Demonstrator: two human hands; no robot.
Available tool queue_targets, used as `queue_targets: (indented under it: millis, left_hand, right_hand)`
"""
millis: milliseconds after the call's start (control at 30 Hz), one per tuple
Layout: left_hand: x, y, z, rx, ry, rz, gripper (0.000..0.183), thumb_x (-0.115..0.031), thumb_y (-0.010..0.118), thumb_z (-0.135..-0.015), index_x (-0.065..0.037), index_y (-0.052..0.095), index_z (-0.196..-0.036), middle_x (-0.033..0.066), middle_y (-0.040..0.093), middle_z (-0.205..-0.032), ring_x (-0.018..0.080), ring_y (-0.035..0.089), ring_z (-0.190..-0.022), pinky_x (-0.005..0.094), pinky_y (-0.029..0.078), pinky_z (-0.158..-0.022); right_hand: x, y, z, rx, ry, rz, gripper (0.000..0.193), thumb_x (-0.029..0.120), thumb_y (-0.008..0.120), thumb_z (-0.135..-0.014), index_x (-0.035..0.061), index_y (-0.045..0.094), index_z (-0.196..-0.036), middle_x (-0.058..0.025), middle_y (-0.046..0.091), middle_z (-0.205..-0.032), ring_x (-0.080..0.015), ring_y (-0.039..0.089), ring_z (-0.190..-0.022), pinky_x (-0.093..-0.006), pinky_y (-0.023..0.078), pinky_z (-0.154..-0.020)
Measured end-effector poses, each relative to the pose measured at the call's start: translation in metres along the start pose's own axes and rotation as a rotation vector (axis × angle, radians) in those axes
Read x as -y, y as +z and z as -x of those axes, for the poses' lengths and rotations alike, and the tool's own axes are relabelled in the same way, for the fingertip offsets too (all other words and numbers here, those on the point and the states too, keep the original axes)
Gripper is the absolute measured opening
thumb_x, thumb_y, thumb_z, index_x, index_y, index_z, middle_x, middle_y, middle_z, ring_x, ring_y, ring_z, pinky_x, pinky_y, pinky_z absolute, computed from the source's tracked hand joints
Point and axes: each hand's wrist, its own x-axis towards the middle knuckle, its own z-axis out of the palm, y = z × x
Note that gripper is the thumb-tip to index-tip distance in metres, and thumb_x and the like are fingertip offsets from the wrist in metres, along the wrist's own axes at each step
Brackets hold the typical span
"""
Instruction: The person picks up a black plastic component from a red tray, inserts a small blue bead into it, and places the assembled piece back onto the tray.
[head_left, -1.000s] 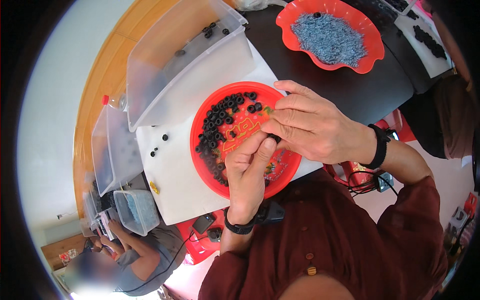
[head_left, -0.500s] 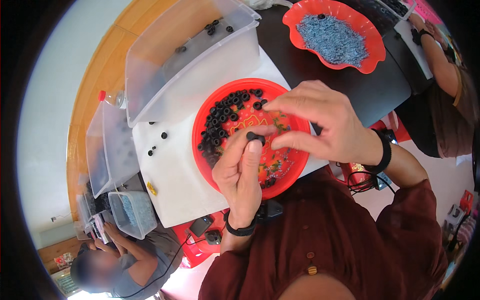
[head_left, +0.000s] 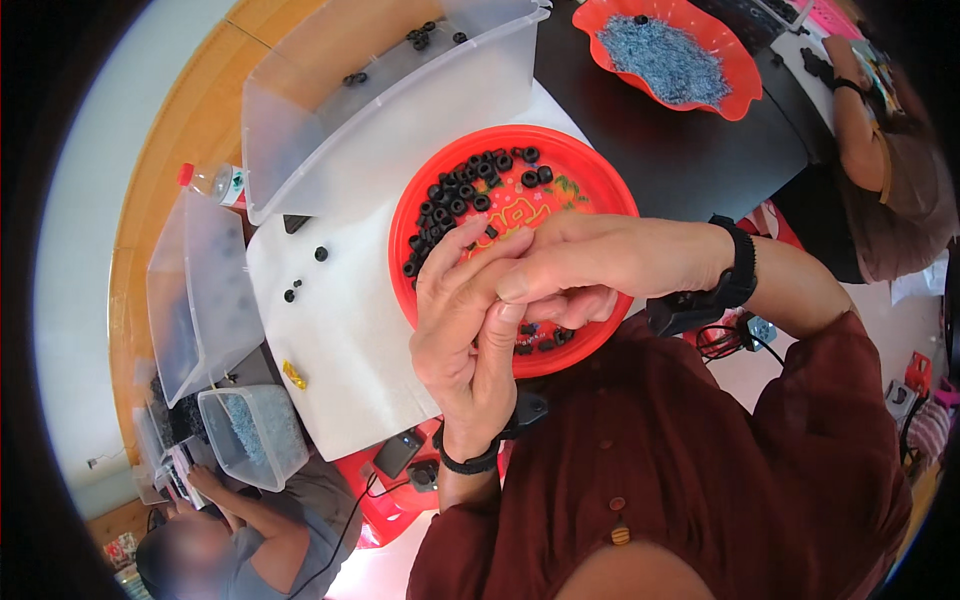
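My left hand (head_left: 465, 325) and my right hand (head_left: 600, 260) meet over a round red tray (head_left: 625, 190). The thumb and fingers of my left hand are closed in a pinch. My right thumb and curled fingers press against its fingertips from the right. Whatever lies between them is hidden. Small black ring-shaped parts (head_left: 460, 190) gather along the tray's far left side, and a few more black pieces (head_left: 546, 345) lie near its close edge. Yellow print shows on the tray floor between them.
White sheet (head_left: 340, 350) under the tray carries loose black parts (head_left: 321, 254) and a yellow scrap (head_left: 294, 375). Clear plastic bins (head_left: 390, 120) stand at far left. A red scalloped bowl (head_left: 740, 95) holds blue-grey pieces. Two people work nearby, lower left and upper right.
Half a second ago my left fingers held up a small black part and my right hand was apart, fingers spread. My right hand has since closed onto my left, hiding the part.
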Motion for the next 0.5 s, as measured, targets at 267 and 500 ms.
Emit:
queue_targets:
  millis: [267,500]
  left_hand:
    - [0.002,-0.007,0.012,-0.108,-0.316,0.189,0.018,-0.002,0.061,-0.086,0.003,0.065,-0.103,0.0147,0.066,-0.106,0.0233,0.061,-0.098,0.0322,0.046,-0.088]
    - [0.004,-0.014,0.008,-0.043,-0.218,0.063,0.021,0.004,0.062,-0.083,0.005,0.064,-0.104,0.0143,0.067,-0.1,0.0159,0.062,-0.089,0.026,0.048,-0.08]
  right_hand:
    - [-0.001,0.012,-0.013,-0.127,0.017,-0.226,0.036,0.031,0.042,-0.093,0.0123,0.038,-0.062,0.0088,0.023,-0.056,-0.004,0.017,-0.047,-0.022,0.013,-0.042]
    - [0.004,0.014,-0.015,-0.189,0.123,-0.248,0.037,0.035,0.043,-0.092,0.0149,0.034,-0.062,0.0096,0.023,-0.057,-0.0033,0.017,-0.048,-0.0218,0.012,-0.042]
